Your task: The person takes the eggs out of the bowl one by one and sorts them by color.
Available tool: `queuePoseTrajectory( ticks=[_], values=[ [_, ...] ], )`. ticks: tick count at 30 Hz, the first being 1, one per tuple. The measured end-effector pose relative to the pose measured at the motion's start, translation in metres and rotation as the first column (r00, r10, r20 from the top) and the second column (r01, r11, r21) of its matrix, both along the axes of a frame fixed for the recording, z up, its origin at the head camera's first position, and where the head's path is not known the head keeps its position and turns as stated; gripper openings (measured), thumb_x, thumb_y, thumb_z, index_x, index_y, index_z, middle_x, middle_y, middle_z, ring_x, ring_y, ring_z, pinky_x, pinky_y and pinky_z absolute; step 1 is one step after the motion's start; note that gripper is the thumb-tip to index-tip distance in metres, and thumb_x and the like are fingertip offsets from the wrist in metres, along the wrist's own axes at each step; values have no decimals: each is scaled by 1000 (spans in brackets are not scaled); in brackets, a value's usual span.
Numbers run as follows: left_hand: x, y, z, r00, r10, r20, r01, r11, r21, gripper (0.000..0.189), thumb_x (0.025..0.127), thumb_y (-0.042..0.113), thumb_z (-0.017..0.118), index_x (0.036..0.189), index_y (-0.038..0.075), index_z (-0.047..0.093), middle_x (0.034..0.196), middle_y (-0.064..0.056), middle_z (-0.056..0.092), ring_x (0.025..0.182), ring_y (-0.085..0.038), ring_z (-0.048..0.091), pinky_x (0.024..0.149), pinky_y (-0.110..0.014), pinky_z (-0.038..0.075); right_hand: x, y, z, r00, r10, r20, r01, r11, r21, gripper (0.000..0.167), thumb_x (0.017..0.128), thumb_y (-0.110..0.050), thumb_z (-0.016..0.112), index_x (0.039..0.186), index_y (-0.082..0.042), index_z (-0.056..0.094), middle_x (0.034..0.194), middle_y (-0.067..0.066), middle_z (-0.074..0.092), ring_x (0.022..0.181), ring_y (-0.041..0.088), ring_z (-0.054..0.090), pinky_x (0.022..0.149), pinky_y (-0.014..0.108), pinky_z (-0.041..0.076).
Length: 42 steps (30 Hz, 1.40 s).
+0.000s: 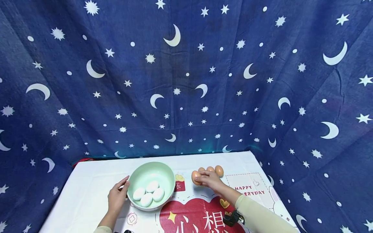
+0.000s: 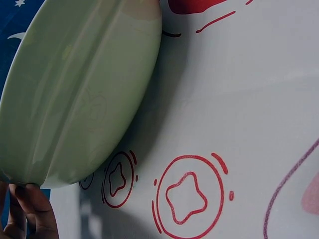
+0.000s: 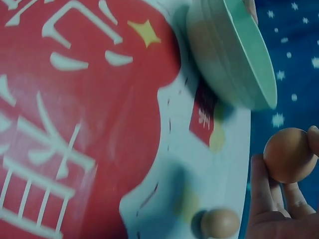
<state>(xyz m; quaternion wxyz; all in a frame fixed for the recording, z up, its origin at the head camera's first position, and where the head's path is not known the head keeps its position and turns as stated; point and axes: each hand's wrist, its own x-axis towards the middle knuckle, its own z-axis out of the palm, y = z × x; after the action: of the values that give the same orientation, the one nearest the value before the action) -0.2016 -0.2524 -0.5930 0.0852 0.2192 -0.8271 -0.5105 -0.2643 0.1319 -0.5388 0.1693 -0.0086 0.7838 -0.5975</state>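
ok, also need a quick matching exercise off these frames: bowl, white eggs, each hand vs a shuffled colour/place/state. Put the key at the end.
Column 1
1. bowl
2. white eggs
3. left hand
4. right hand

Column 2
A. fingers touching the bowl's edge from outside
B. holding a brown egg
C. lying together inside the bowl
D. pale green

Pairs: 1-D, 2-C, 3-A, 4-B
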Motion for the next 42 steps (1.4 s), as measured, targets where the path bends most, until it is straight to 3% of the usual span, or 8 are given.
queuePoseTrajectory(
  ticks=[4,10,17,21,30,36,42],
  values=[
    [-1,-1,-2,1000,0,-6,-1,1000,-6,43,102,34,52,137,9,58,129,-22,59,90,-20,63,59,-19,55,-8,21,-3,999,-54,-10,53,998,-14,56,86,-18,75,128,14,55,119,24,64,97,21,68,83,33,60],
    [-2,-1,-3,1000,3,-7,-4,1000,-10,45,102,36,53,137,9,58,130,-22,59,94,-24,63,59,-19,55,-20,53,-3,987,-156,-36,158,986,45,47,87,-22,74,122,8,62,119,18,64,96,19,68,85,35,59],
    [-2,-2,-2,1000,3,-6,-3,1000,-7,47,102,38,53,138,8,57,132,-23,58,96,-26,63,59,-20,55,-38,88,6,972,-232,-45,235,965,114,55,90,-27,73,130,7,57,123,21,63,102,18,65,87,33,58],
    [-2,-2,-1,1000,1,-1,-1,1000,-6,47,102,37,53,138,8,56,132,-23,57,96,-26,63,59,-20,55,-48,104,6,959,-278,-48,282,948,146,58,91,-30,71,132,7,54,124,22,62,97,14,64,86,29,56],
    [-2,0,0,1000,11,-1,-11,1000,-5,43,102,32,54,136,8,58,130,-22,60,89,-17,62,59,-20,55,-60,124,-10,933,-357,-37,357,913,198,59,92,-32,69,132,8,54,126,24,61,94,14,64,93,37,54],
    [-2,1,0,1000,11,-2,-11,1000,-8,42,102,32,53,136,8,58,130,-22,59,93,-23,63,59,-20,54,-67,130,-21,925,-378,-44,378,895,237,62,89,-37,72,130,8,58,118,21,66,92,15,62,85,32,53],
    [-1,0,-1,1000,8,0,-8,1000,-7,45,102,34,53,137,7,57,130,-24,59,93,-25,64,59,-20,55,-68,130,-34,916,-397,-52,397,884,248,69,86,-41,73,132,7,55,115,21,66,91,19,63,83,35,54]
  ],
)
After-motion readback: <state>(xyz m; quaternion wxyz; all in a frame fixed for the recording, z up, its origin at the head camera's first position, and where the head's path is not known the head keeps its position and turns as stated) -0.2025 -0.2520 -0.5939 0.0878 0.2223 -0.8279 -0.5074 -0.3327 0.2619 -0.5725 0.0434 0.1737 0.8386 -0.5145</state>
